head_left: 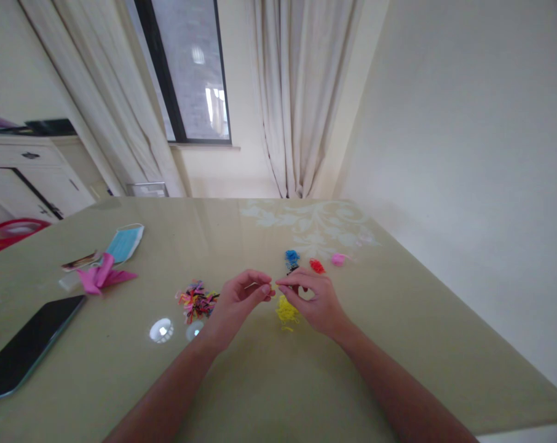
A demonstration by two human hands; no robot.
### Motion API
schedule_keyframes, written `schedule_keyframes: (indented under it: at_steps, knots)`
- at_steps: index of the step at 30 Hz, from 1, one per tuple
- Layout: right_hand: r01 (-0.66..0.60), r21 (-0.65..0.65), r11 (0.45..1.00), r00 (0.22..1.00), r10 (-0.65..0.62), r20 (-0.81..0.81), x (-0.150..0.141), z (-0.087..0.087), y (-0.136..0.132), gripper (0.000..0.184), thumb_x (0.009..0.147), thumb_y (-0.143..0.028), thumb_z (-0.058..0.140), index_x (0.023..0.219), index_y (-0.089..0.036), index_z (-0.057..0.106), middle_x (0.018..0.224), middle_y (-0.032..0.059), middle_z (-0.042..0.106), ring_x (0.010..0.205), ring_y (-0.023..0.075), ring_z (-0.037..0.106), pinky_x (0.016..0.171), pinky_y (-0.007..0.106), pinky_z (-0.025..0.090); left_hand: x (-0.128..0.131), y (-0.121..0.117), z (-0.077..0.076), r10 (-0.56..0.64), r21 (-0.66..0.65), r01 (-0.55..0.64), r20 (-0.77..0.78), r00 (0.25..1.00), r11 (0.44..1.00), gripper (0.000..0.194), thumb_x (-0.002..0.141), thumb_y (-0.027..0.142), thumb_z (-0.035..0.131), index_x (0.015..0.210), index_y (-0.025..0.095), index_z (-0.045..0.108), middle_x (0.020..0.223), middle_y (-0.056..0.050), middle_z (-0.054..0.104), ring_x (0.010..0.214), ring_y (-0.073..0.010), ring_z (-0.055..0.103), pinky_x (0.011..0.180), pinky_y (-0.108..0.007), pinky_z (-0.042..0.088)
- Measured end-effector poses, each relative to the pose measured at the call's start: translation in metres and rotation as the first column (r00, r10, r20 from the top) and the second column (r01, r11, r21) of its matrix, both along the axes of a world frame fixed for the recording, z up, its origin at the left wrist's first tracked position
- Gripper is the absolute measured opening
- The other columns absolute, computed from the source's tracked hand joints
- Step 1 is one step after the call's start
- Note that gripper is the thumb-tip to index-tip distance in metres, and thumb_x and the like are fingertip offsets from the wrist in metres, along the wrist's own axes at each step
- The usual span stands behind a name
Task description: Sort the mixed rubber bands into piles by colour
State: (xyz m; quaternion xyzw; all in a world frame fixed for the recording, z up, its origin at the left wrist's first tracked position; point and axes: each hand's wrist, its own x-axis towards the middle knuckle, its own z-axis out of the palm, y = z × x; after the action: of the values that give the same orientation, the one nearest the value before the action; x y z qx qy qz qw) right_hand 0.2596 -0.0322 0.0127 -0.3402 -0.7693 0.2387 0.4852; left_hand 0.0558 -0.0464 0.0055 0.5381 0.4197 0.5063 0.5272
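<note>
My left hand and my right hand meet fingertip to fingertip above the table, both pinched on a tiny yellow elastic band. Just below them lies a small heap of yellow bands. A mixed pile of coloured bands sits left of my left hand. Beyond my right hand lie a blue heap, a red heap and a pink heap.
The pale green glossy table carries a dark phone at the left edge, a pink folded paper, a blue face mask and a small card. Curtains and a window stand behind; a wall runs along the right.
</note>
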Motion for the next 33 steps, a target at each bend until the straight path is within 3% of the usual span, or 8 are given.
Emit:
schedule_keyframes:
  at_steps: [5,7,10,13,15,20,26,33]
  knots:
    - [-0.050,-0.009,0.999,0.997,0.050,-0.053,0.010,0.013,-0.002,0.011,0.093,-0.025,0.072,0.097,-0.024,0.083,0.077,0.0029,0.075,0.067,0.0141,0.061,0.060,0.028,0.046,-0.012,0.009,-0.004,0.091,0.136,-0.053,-0.290,0.953,0.989,0.029,0.093,0.046,0.065,0.103,0.019,0.072,0.092,-0.006,0.076,0.084,-0.0206,0.071,0.080,-0.035,0.058]
    - [-0.063,0.004,0.998,0.994,0.063,-0.085,0.016,0.017,-0.001,0.011,0.093,-0.027,0.073,0.097,-0.025,0.083,0.077,0.0030,0.076,0.066,0.0143,0.060,0.060,0.029,0.046,-0.024,0.013,-0.007,0.233,0.243,-0.106,-0.589,0.774,0.964,0.023,0.097,0.036,0.057,0.105,0.021,0.072,0.100,-0.009,0.076,0.091,-0.0236,0.070,0.087,-0.039,0.055]
    - [-0.061,0.004,0.998,0.992,0.061,-0.107,0.025,0.022,0.000,0.011,0.094,-0.031,0.075,0.097,-0.025,0.084,0.077,0.0042,0.077,0.066,0.0157,0.060,0.062,0.031,0.048,-0.044,0.015,-0.010,0.315,0.295,-0.110,-0.887,0.338,0.949,0.022,0.097,0.027,0.055,0.107,0.023,0.074,0.116,-0.012,0.074,0.110,-0.0307,0.066,0.100,-0.046,0.048]
    - [-0.072,-0.021,0.997,0.995,0.070,-0.073,0.033,0.026,0.002,0.016,0.094,-0.038,0.074,0.096,-0.025,0.084,0.077,0.0047,0.076,0.067,0.0164,0.061,0.062,0.032,0.048,-0.056,0.016,-0.011,0.217,0.205,-0.078,-0.960,0.179,0.976,0.025,0.097,0.031,0.057,0.112,0.022,0.074,0.117,-0.012,0.073,0.113,-0.0324,0.066,0.100,-0.045,0.047]
    - [-0.097,-0.066,0.993,0.995,0.099,0.026,0.037,0.027,0.006,0.019,0.095,-0.040,0.073,0.096,-0.024,0.084,0.077,0.0042,0.075,0.066,0.0155,0.059,0.061,0.030,0.046,-0.055,0.016,-0.012,0.190,0.187,-0.035,-0.963,0.191,0.982,0.026,0.098,0.031,0.057,0.113,0.022,0.075,0.116,-0.012,0.074,0.112,-0.0317,0.066,0.100,-0.044,0.047]
    - [-0.097,-0.172,0.980,0.930,0.151,0.335,0.039,0.011,0.019,0.015,0.094,-0.033,0.072,0.092,-0.025,0.085,0.082,0.0035,0.076,0.067,0.0146,0.061,0.063,0.027,0.045,-0.028,0.016,-0.020,0.156,0.239,0.185,-0.914,0.375,0.953,0.032,0.100,0.025,0.053,0.125,0.025,0.074,0.122,-0.010,0.072,0.114,-0.0270,0.065,0.101,-0.040,0.047]
    - [-0.103,-0.160,0.982,0.833,0.173,0.526,0.036,-0.014,0.030,0.016,0.089,-0.020,0.073,0.091,-0.027,0.087,0.078,0.0029,0.072,0.069,0.0149,0.061,0.063,0.026,0.040,-0.009,0.025,-0.032,0.170,0.263,0.215,-0.913,0.371,0.940,0.025,0.102,0.027,0.055,0.114,0.023,0.077,0.113,-0.009,0.074,0.109,-0.0260,0.065,0.098,-0.038,0.046]
    - [-0.082,-0.131,0.988,0.790,0.144,0.595,0.037,-0.009,0.027,0.016,0.088,-0.018,0.075,0.095,-0.027,0.087,0.082,0.0034,0.073,0.073,0.0162,0.064,0.066,0.027,0.040,-0.003,0.032,-0.030,0.164,0.253,0.268,-0.935,0.313,0.930,0.021,0.103,0.025,0.055,0.106,0.023,0.076,0.108,-0.007,0.073,0.105,-0.0247,0.065,0.093,-0.036,0.046]
